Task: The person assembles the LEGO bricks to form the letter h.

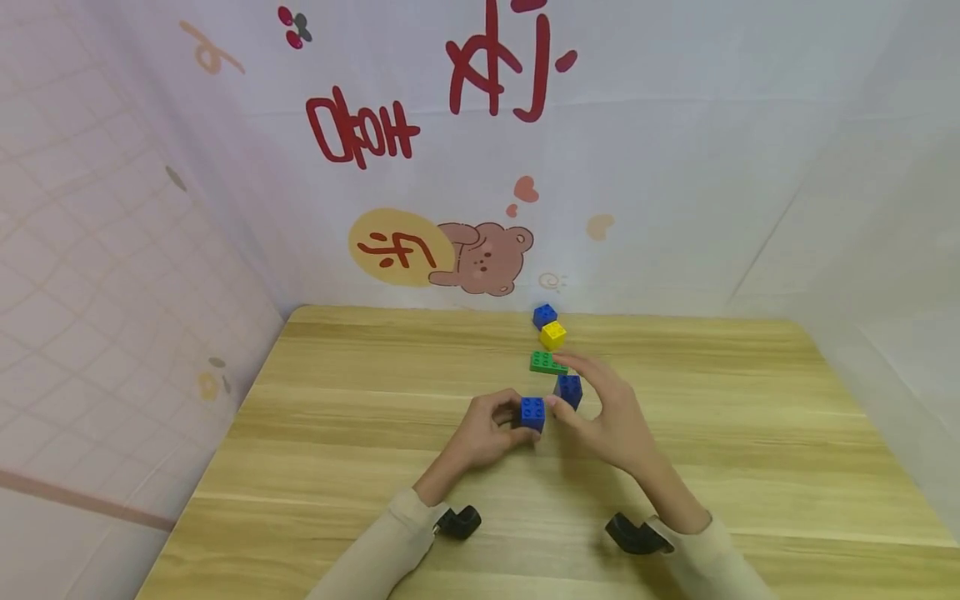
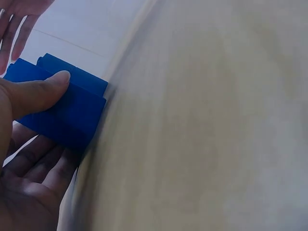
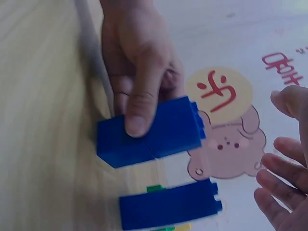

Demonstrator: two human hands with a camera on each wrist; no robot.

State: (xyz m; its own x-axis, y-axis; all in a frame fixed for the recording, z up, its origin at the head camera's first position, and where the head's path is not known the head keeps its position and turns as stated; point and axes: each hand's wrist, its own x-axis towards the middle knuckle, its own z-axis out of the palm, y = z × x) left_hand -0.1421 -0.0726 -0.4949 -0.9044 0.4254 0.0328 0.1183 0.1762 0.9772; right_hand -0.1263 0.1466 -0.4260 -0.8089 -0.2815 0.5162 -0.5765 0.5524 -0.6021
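Blue block (image 1: 532,416) in left hand (image 1: 486,433); apparently two-piece

A wood-grain tabletop (image 1: 315,442) lies near. The pale far backdrop (image 1: 675,158) shows a printed bear (image 1: 491,260), red characters (image 1: 492,58) and, farther left, cherries (image 1: 294,39).

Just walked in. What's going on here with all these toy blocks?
A person at a table grips a blue block in the left hand. The right hand is open close by and holds nothing. Near it stands a second blue block; beyond that sit a green block, a yellow block and a third blue block.
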